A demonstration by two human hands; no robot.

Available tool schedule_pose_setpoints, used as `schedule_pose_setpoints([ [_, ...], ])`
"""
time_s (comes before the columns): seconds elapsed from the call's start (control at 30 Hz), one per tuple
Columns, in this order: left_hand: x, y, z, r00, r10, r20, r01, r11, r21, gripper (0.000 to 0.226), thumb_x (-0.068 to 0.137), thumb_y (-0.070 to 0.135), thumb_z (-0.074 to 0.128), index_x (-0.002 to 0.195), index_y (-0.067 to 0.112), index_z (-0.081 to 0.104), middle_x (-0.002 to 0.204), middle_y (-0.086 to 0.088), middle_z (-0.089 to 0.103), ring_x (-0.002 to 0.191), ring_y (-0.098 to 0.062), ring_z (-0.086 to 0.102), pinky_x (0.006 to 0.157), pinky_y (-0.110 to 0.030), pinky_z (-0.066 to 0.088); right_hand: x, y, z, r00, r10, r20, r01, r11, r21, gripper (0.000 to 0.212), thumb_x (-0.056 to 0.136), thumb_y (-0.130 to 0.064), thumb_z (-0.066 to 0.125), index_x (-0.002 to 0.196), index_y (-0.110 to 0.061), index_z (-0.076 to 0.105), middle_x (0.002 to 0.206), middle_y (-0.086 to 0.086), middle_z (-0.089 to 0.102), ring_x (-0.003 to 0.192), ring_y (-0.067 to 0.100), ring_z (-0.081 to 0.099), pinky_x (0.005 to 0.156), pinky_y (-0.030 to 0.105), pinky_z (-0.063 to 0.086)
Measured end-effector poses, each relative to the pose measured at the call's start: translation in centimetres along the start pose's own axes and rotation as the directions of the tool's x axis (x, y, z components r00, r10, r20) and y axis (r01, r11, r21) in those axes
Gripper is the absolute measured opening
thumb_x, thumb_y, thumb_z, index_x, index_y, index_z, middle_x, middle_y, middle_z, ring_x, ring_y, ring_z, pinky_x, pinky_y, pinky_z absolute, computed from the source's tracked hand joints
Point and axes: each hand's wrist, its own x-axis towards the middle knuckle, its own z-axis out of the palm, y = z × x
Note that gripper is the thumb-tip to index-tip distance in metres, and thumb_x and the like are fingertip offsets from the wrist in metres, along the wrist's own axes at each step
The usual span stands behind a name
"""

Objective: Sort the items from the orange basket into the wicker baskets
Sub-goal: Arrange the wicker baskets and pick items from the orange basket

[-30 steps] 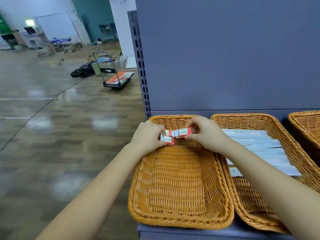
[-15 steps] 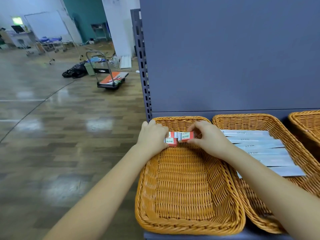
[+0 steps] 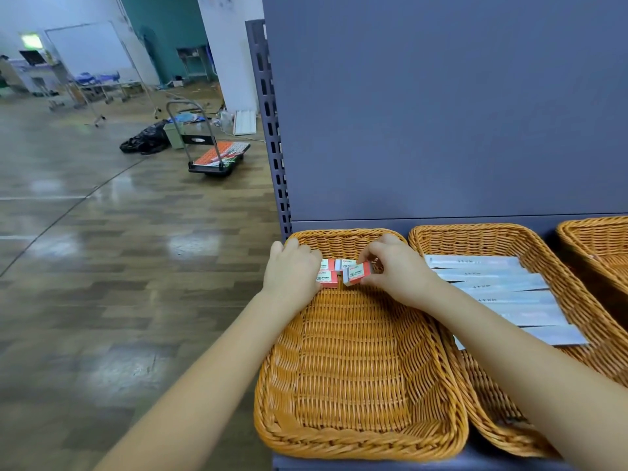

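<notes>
At the far end of the left wicker basket on the shelf, our right hand has its grip pinched on one red eraser box while our left hand curls over the other eraser boxes beside it.

Our left hand and right hand hold small red-and-white boxes at the far end of a wicker basket. The next basket holds long flat packets.
</notes>
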Motion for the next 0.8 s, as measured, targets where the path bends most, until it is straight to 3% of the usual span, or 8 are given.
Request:
schedule_pose_setpoints([
  [0.17, -0.4, -0.4, -0.2, 1.000, 0.015, -0.014, -0.016, 0.999, -0.048, 0.037, 0.092, 0.044, 0.054, 0.121, 0.021, 0.055, 0.124, 0.000, 0.054, 0.119, -0.018, 0.041, 0.097, -0.034, 0.031, 0.6, -0.7, 0.1, 0.999, 0.005, 0.034, -0.003, 0.997, -0.071, 0.039, 0.083, -0.037, 0.067, 0.118, -0.022, 0.058, 0.107, -0.005, 0.043, 0.099, 0.009, 0.041, 0.075, 0.022, 0.035],
  [0.43, -0.8, -0.5, 0.0, 0.997, 0.015, -0.074, -0.022, 0.995, -0.098, 0.033, 0.096, 0.041, 0.047, 0.122, 0.022, 0.056, 0.120, 0.003, 0.057, 0.114, -0.015, 0.044, 0.096, -0.032, 0.034, 0.6, -1.0, 0.9, 0.999, 0.028, 0.031, -0.021, 0.974, -0.225, 0.038, 0.088, -0.040, 0.059, 0.119, -0.018, 0.054, 0.118, 0.003, 0.051, 0.117, 0.019, 0.045, 0.088, 0.034, 0.045],
  [0.8, -0.8, -0.6, 0.4, 0.997, 0.030, -0.074, -0.036, 0.997, -0.072, 0.035, 0.097, 0.043, 0.044, 0.123, 0.022, 0.056, 0.120, 0.003, 0.057, 0.114, -0.016, 0.045, 0.096, -0.033, 0.033, 0.8, -1.3, 1.4, 0.999, 0.036, 0.034, -0.026, 0.961, -0.275, 0.042, 0.090, -0.041, 0.057, 0.123, -0.016, 0.051, 0.122, 0.004, 0.050, 0.118, 0.020, 0.044, 0.090, 0.035, 0.047],
])
